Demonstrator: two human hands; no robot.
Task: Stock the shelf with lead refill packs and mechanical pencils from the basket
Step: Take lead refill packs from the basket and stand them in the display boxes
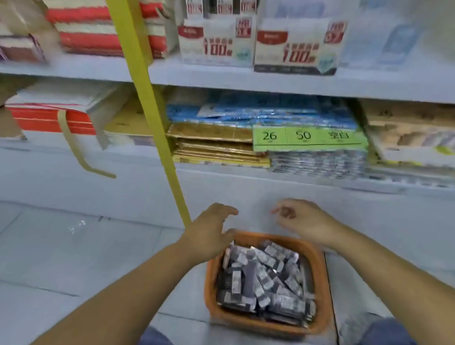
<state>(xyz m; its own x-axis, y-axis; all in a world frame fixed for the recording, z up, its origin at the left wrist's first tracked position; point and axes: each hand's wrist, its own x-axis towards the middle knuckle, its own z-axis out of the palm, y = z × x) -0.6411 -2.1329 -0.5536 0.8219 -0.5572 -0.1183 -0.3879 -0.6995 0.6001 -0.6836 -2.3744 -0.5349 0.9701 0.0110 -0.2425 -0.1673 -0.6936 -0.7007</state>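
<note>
I am crouched at a shop shelf, both bare arms reaching forward over an orange plastic basket that sits on the pale tiled floor, directly below and just behind my hands. It is heaped with small grey and dark purple stationery packs, jumbled at all angles; blur keeps me from telling lead refills from pencils. My left hand is open, fingers spread and pointing forward, its thumb at the basket's far left corner; I cannot tell whether it touches the rim. My right hand hangs above the far right rim with its fingers loosely curled downward, and I see nothing held in it. Both hands look empty and sit just forward of the stock, so I judge no pack is picked up yet. The basket seems set close in front of my blue denim knees so either hand can dip in without stretching. Above and beyond my hands runs a white metal shelf; on it, up and ahead of my hands, stand white cardboard display boxes with red "100" lettering. On the tier beneath, flat blue and gold packets lie stacked behind a green price label. A yellow strap slants down from the top to a spot just left of my left hand.
</note>
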